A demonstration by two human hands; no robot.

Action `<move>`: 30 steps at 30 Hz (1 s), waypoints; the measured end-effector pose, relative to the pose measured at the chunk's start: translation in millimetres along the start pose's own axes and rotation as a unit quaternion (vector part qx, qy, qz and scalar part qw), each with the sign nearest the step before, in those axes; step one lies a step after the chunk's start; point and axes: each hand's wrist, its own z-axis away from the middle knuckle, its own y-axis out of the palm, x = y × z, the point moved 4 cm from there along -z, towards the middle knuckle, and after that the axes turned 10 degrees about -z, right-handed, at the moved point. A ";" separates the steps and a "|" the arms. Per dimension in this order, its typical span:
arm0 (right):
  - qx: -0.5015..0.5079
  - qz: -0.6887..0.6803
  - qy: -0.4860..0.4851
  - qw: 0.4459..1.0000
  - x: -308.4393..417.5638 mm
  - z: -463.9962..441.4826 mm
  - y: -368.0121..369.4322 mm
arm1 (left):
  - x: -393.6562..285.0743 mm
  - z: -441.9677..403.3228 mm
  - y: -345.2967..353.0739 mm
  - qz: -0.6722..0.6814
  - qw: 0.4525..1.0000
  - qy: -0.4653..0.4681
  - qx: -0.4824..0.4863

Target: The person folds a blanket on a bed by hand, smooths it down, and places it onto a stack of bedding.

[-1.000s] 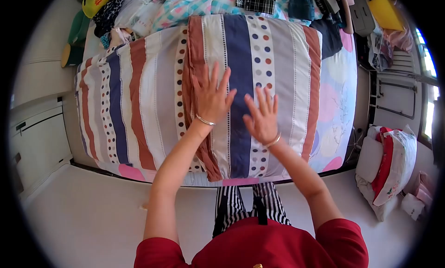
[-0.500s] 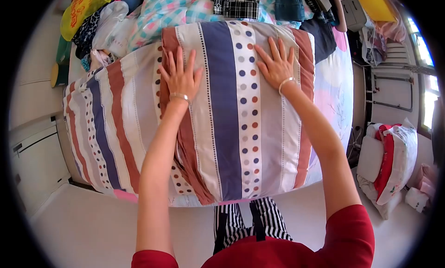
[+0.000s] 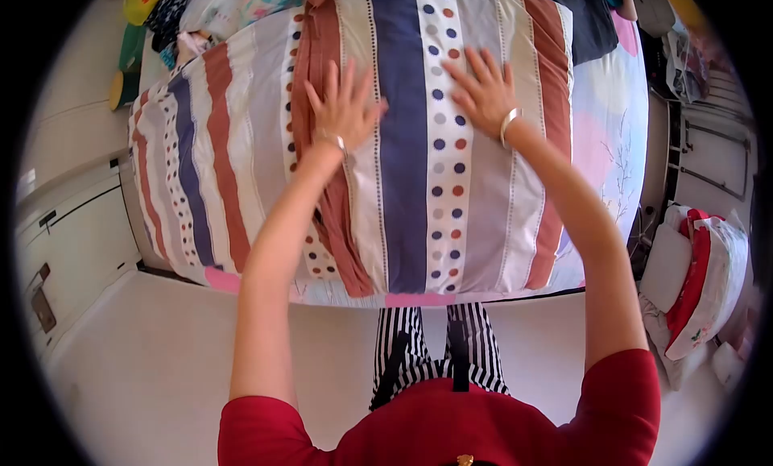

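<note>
A striped quilt point(image 3: 403, 168) in white, blue, rust and grey, with bands of dots, lies on the bed, its right part folded over in a thick layer. My left hand point(image 3: 345, 103) rests on the folded layer, fingers spread, between the rust fold and the blue stripe. On the dotted band and the grey stripe to its right lies my right hand point(image 3: 487, 95), also flat with fingers apart. Neither hand grasps anything. A rust-coloured gathered edge point(image 3: 318, 71) of the quilt runs just left of my left hand.
The bed's pink and white sheet point(image 3: 608, 144) shows at the right. Clothes and bags point(image 3: 209, 11) are heaped along the far side, with dark clothing point(image 3: 588, 23) at the far right. Stacked pillows point(image 3: 700, 281) stand on the right floor. A white cabinet point(image 3: 80, 232) is at the left.
My view has tilted down, showing more floor. My left hand has shifted right across the quilt toward the blue stripe. My right hand stays spread on the fabric, near the dotted band.
</note>
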 end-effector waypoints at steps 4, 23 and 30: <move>0.148 -0.043 -0.033 0.987 81.3 145.2 -5.3 | -59.9 191.6 -31.5 0.138 0.982 0.093 0.090; 0.093 -0.074 -0.059 0.991 295.0 65.3 90.7 | -10.8 343.4 -14.9 0.381 0.859 -0.285 0.187; 0.198 0.022 0.088 0.976 321.5 41.8 123.1 | 150.7 304.4 -42.7 0.409 0.882 -0.221 -0.077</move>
